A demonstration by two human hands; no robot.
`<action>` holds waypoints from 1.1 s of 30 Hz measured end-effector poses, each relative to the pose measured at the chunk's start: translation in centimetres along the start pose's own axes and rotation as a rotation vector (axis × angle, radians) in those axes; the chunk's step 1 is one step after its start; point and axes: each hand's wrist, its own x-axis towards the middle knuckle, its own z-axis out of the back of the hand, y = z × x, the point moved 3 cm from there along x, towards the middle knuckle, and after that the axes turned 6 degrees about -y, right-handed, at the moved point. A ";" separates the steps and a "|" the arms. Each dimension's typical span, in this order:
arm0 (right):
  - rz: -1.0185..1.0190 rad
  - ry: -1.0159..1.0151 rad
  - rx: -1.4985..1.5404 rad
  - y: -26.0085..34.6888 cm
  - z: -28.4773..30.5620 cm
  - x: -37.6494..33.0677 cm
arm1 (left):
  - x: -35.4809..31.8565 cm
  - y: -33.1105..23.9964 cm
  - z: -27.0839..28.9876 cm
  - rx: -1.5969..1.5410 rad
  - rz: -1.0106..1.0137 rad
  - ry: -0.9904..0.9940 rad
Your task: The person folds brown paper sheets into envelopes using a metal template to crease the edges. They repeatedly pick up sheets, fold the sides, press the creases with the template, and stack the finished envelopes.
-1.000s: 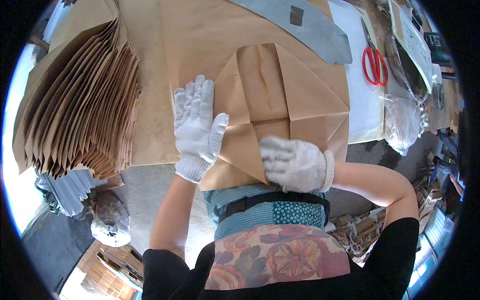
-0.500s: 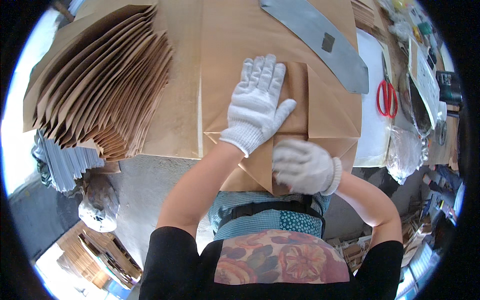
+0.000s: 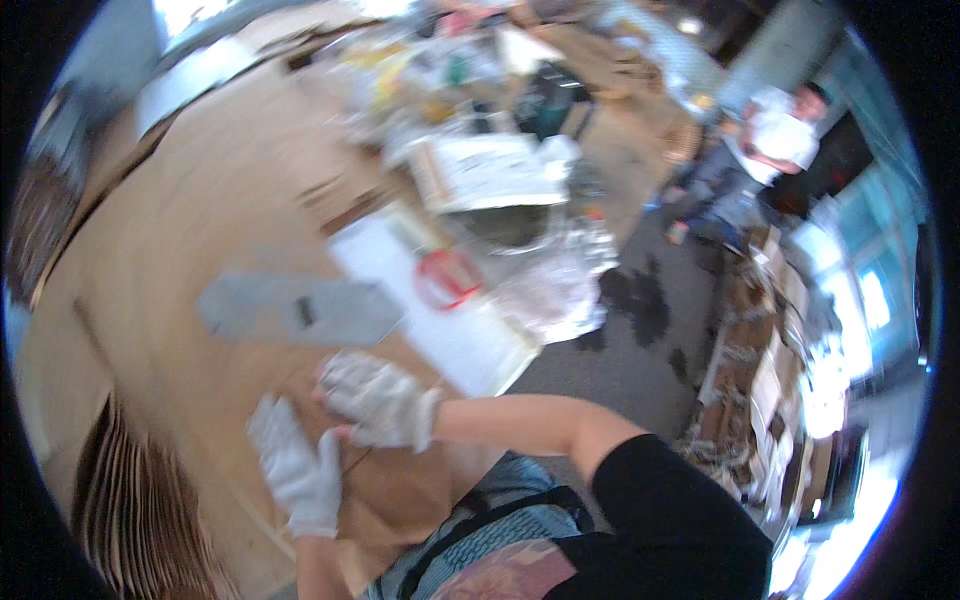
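The desk (image 3: 170, 210) is filling the left and middle of the view, its top lying under brown paper; a thick stack of folded brown paper (image 3: 135, 500) is standing at the lower left, its edges fanning; a folded brown paper piece (image 3: 400, 495) is lying at the desk's near edge, before the person and under both gloved hands; a grey plate (image 3: 250, 310) is resting just beyond it; the right hand (image 3: 375, 400) is lying over the piece with fingers bending, though whether it is pinching paper I cannot tell; the left hand (image 3: 295, 468) is resting flat, fingers together, thumb standing apart; red scissor handles (image 3: 447, 280) are lying on a white sheet (image 3: 455, 345). By my judgement, the folds could be skewing if the hands were bearing unevenly; the grey plate could be sliding if the right hand were pushing forward. A white panel (image 3: 490, 172) is showing faint dark marks, blurring too much for reading; no brand or label is reading clearly anywhere.
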 end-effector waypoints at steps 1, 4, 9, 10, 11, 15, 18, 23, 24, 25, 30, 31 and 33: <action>0.022 0.006 0.063 -0.5 -0.1 0.3 | -0.7 0.3 0.2 0.026 -0.006 -0.015; -0.015 -0.089 -0.162 -2.8 1.6 2.7 | -1.9 0.6 1.8 0.128 -0.023 0.006; -0.655 -0.222 -0.344 -6.8 3.7 2.3 | -4.4 0.0 4.1 0.164 -0.035 0.091; -0.690 -0.184 -0.335 -7.0 4.0 2.0 | -4.6 -0.5 4.8 0.144 -0.039 0.099; -0.726 -0.146 -0.327 -7.2 4.3 1.8 | -4.9 -0.7 5.3 0.134 -0.040 0.098; -0.957 0.069 0.007 -8.2 6.0 1.4 | -7.2 -0.2 5.5 0.133 -0.069 0.088; -0.947 -0.115 0.071 -9.9 7.8 -0.1 | -8.3 -1.0 6.0 0.148 -0.053 0.076; -0.572 -0.104 0.095 -5.2 14.0 -0.7 | -12.4 1.7 5.5 0.067 0.078 -0.052; -0.693 -0.056 0.242 -5.4 14.5 -2.1 | -13.0 2.2 5.0 0.088 0.087 -0.041; -0.821 0.018 0.332 -5.4 15.2 -3.3 | -14.0 2.7 4.5 0.084 0.099 -0.026; -0.807 0.389 0.138 -4.2 12.6 -3.8 | -15.1 3.1 8.8 -0.339 0.406 -0.075; -0.723 0.392 0.075 -3.7 11.5 -3.6 | -14.6 3.1 9.8 -0.282 0.360 -0.075; -0.720 0.333 0.029 -3.5 11.3 -4.1 | -12.1 3.3 10.8 -0.244 0.296 -0.003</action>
